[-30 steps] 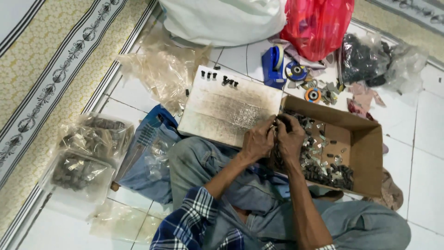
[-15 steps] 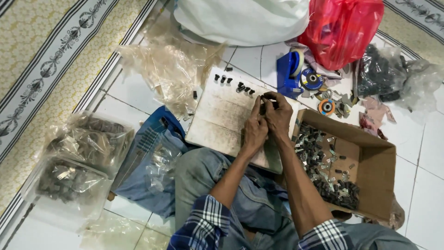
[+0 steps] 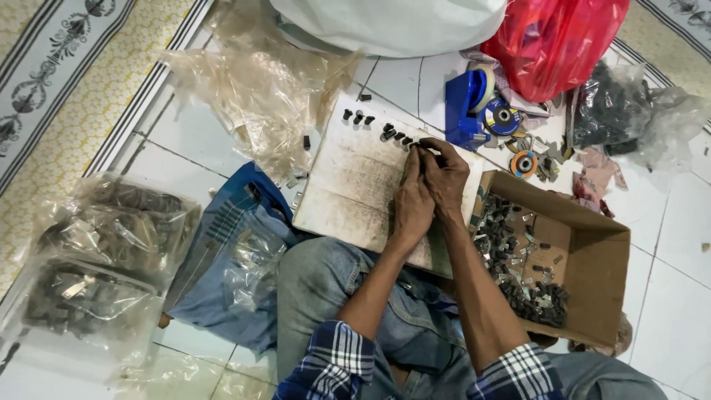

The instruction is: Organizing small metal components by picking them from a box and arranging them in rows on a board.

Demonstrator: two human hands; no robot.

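Both hands pressed together at far edge of the worn pale flat board (image 3: 355, 185): left hand (image 3: 412, 198) and right hand (image 3: 446, 178), fingertips pinched on something too small to tell. Just left of fingertips, row of small dark cylindrical metal pieces (image 3: 385, 130), running left and slightly far. Open brown cardboard box (image 3: 592, 259) of similar parts near right.

Red plastic bag (image 3: 552, 41) and white sack (image 3: 392, 22) lie beyond the hands; blue tape dispenser (image 3: 468, 104) just beyond them to the right. Clear bags of dark parts (image 3: 104, 259) sit well left; crumpled clear plastic (image 3: 252, 89) beyond, left.
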